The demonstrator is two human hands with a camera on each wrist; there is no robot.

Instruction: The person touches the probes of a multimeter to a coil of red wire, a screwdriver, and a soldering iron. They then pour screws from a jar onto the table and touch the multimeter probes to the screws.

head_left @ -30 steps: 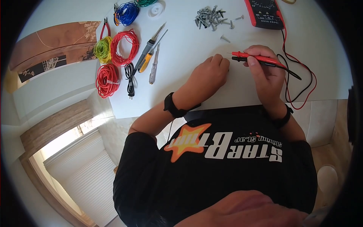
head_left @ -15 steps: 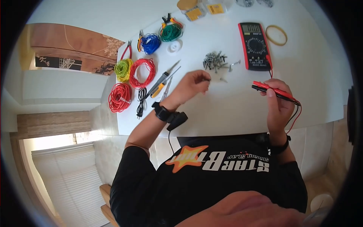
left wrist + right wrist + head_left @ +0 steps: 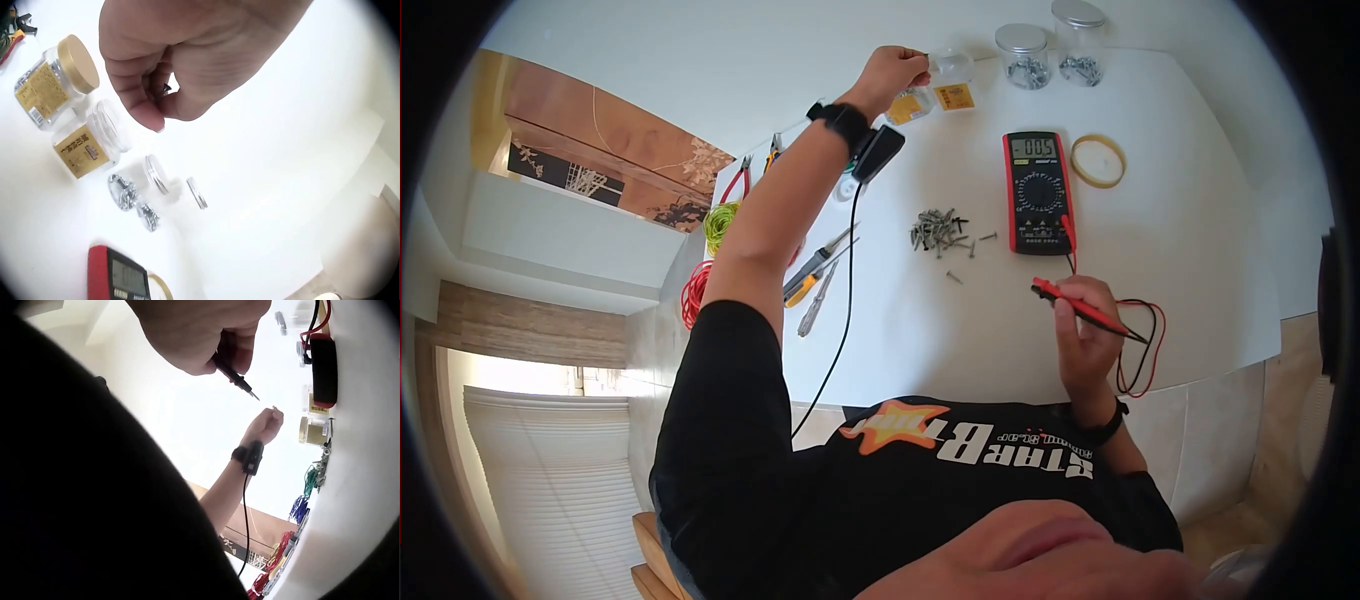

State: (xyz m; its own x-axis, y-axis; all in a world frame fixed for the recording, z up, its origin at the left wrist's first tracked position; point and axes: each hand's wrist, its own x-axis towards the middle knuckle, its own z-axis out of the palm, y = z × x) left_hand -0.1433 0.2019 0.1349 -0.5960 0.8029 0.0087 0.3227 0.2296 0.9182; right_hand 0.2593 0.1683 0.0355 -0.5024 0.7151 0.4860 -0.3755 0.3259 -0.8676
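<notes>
My left hand [image 3: 888, 76] is raised at the far side of the table, by two jars with yellow labels. In the left wrist view its thumb and fingers pinch a small dark screw [image 3: 166, 89] above the label of the open-looking clear jar [image 3: 82, 151]; the other jar [image 3: 44, 95] has a gold lid. My right hand [image 3: 1088, 335] grips the red and black probes [image 3: 1090, 312] together, side by side, over the table. Their metal tips [image 3: 254, 395] touch nothing in the right wrist view. Beyond that hand lies the red-edged multimeter [image 3: 1040, 190], its display lit.
A pile of screws [image 3: 936, 229] lies mid-table, with loose ones beside it. Two silver-lidded jars [image 3: 1022, 58] stand at the back; a yellow ring [image 3: 1098, 162] lies right of the meter. Wire coils [image 3: 722, 228], a soldering iron [image 3: 808, 272] and screwdrivers are at left, beneath a hanging cable [image 3: 846, 300].
My left hand has moved from near the screw pile out to the jars at the back. The right hand still holds both probes. The head view has shifted, showing more of the table's far side.
</notes>
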